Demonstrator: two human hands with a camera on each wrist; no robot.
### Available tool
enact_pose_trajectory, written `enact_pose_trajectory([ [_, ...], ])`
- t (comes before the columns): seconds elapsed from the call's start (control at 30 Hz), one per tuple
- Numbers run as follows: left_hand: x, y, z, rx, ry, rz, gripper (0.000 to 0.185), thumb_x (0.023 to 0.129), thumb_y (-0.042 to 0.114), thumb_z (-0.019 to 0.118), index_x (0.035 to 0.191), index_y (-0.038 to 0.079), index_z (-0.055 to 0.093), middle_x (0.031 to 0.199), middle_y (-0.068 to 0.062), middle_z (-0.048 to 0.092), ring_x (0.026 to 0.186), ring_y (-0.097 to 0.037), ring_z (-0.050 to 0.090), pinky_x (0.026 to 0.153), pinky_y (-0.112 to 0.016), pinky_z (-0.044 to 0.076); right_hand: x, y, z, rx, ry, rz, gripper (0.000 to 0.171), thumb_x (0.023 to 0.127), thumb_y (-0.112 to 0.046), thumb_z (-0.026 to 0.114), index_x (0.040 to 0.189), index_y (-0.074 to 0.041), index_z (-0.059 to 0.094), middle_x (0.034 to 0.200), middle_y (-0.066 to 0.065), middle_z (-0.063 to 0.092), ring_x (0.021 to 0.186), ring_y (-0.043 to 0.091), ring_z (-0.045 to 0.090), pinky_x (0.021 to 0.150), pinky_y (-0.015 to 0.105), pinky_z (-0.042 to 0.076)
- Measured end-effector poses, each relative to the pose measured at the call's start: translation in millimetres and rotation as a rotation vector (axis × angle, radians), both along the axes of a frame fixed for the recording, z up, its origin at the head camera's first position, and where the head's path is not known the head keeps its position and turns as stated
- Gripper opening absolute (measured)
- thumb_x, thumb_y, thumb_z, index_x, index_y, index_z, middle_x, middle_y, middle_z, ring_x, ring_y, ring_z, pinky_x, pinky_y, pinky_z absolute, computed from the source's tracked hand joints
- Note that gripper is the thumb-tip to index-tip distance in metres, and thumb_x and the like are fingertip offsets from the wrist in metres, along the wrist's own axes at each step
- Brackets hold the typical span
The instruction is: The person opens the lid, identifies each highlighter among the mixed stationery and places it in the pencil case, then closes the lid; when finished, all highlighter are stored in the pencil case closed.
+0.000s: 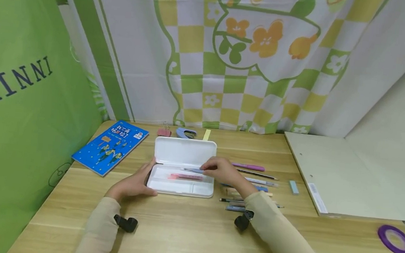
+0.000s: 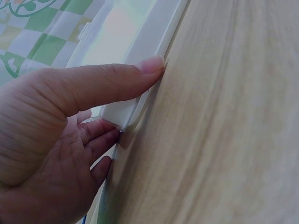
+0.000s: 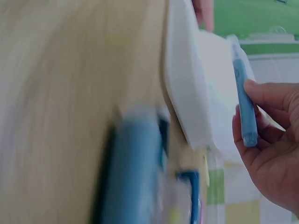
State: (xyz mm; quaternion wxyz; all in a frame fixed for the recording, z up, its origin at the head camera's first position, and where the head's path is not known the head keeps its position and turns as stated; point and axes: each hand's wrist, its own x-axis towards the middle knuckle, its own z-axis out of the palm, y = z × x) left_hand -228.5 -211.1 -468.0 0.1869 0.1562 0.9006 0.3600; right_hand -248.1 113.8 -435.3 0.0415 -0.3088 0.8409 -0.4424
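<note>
Nearest, the left hand point(image 1: 131, 182) is steadying the white pencil case point(image 1: 185, 151), thumb lying along its front edge, fingers loosely spread at its left end. Rightward of those fingers, a pencil point(image 1: 224, 200) and several pens are lying on the desk point(image 1: 184, 234). Inside the open case, just nearer than the right hand's point(image 1: 221, 171) fingers, something pink point(image 1: 186, 177) is lying, perhaps one pen, perhaps two. Those fingers are pinching a blue pen point(image 3: 247, 102) over the case. Filling is looking barely begun, with most pens remaining outside. Farther off, a binder clip point(image 1: 164, 132) is sitting beyond both hands.

Pinched blue pen point(image 1: 193, 170), white case point(image 1: 185, 152) (opened)
</note>
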Motion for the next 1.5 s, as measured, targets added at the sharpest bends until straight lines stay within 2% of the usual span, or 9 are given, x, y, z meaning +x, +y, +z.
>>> enact_pose_trajectory([
  [0.13, -0.6, 1, 1.4, -0.008, 0.004, 0.001, 0.119, 0.075, 0.035, 0.079, 0.152, 0.012, -0.009, 0.156, -0.020, -0.002, 0.142, -0.041, 0.003, 0.112, -0.057, 0.011, -4.6, -22, -5.0, 0.024, 0.046, -0.030, 0.011, 0.084, 0.000, 0.067, 0.092, 0.002, 0.073, 0.087, 0.009, 0.067, 0.082, 0.016, 0.060, 0.074, 0.023, 0.050],
  [0.37, 0.4, 1, 4.4, 0.026, 0.053, -0.027, 0.118, 0.074, 0.028, 0.081, 0.151, 0.003, -0.006, 0.155, -0.026, 0.002, 0.141, -0.043, 0.005, 0.112, -0.056, 0.012, -10.9, -44, -11.1, 0.096, 0.098, -0.106, 0.010, 0.079, 0.001, 0.068, 0.088, 0.000, 0.074, 0.083, 0.006, 0.066, 0.077, 0.014, 0.059, 0.071, 0.022, 0.049],
  [0.53, 0.6, 1, 2.3, 0.035, 0.050, -0.033, 0.118, 0.075, 0.027, 0.081, 0.151, 0.003, -0.007, 0.154, -0.026, 0.002, 0.140, -0.043, 0.005, 0.112, -0.057, 0.012, -14.3, -49, -22.1, 0.099, 0.157, -0.102, 0.008, 0.078, 0.002, 0.068, 0.083, 0.000, 0.074, 0.079, 0.005, 0.066, 0.076, 0.015, 0.060, 0.072, 0.026, 0.051],
  [0.67, -0.3, 0, 0.6, 0.039, 0.052, -0.036, 0.118, 0.075, 0.027, 0.081, 0.151, 0.003, -0.007, 0.154, -0.026, 0.001, 0.140, -0.043, 0.005, 0.112, -0.057, 0.012, -13.1, -51, -22.2, 0.138, 0.192, -0.103, 0.006, 0.078, 0.001, 0.069, 0.081, -0.002, 0.074, 0.078, 0.004, 0.066, 0.077, 0.016, 0.062, 0.074, 0.027, 0.051],
  [0.73, 0.0, 0, 1.2, 0.037, 0.049, -0.035, 0.118, 0.075, 0.027, 0.081, 0.151, 0.003, -0.007, 0.154, -0.026, 0.001, 0.141, -0.043, 0.005, 0.112, -0.056, 0.011, -11.0, -52, -18.5, 0.169, 0.174, -0.113, 0.007, 0.078, 0.002, 0.069, 0.082, 0.000, 0.074, 0.080, 0.007, 0.067, 0.080, 0.021, 0.063, 0.077, 0.030, 0.051],
  [0.87, 1.0, 1, 3.4, 0.032, 0.042, -0.031, 0.117, 0.075, 0.027, 0.080, 0.151, 0.003, -0.007, 0.155, -0.025, 0.001, 0.141, -0.043, 0.004, 0.112, -0.056, 0.011, -9.0, -51, -16.8, 0.173, 0.166, -0.115, 0.008, 0.078, 0.003, 0.069, 0.082, -0.001, 0.075, 0.081, 0.006, 0.068, 0.080, 0.020, 0.063, 0.076, 0.028, 0.051],
  [1.07, 1.5, 2, 4.1, 0.024, 0.045, -0.029, 0.117, 0.075, 0.027, 0.080, 0.151, 0.003, -0.006, 0.154, -0.025, 0.002, 0.141, -0.043, 0.005, 0.112, -0.056, 0.012, -9.9, -43, -18.7, 0.099, 0.139, -0.117, 0.006, 0.080, 0.000, 0.069, 0.083, -0.001, 0.074, 0.082, 0.007, 0.068, 0.078, 0.018, 0.061, 0.073, 0.024, 0.050],
  [1.3, 1.5, 2, 3.9, 0.018, 0.042, -0.023, 0.117, 0.075, 0.028, 0.080, 0.151, 0.004, -0.006, 0.155, -0.025, 0.003, 0.141, -0.043, 0.006, 0.112, -0.056, 0.012, -3.9, -16, -7.0, -0.041, -0.061, -0.168, 0.011, 0.084, -0.005, 0.068, 0.093, 0.000, 0.073, 0.090, 0.008, 0.069, 0.084, 0.015, 0.061, 0.077, 0.026, 0.051],
  [1.5, 2.0, 2, 3.4, 0.028, 0.050, -0.029, 0.118, 0.074, 0.027, 0.081, 0.151, 0.003, -0.006, 0.154, -0.026, 0.003, 0.141, -0.043, 0.006, 0.112, -0.056, 0.012, 4.0, 20, 8.4, -0.194, -0.290, -0.198, 0.024, 0.089, -0.010, 0.065, 0.107, 0.005, 0.067, 0.105, 0.017, 0.066, 0.092, 0.018, 0.062, 0.086, 0.041, 0.050],
])
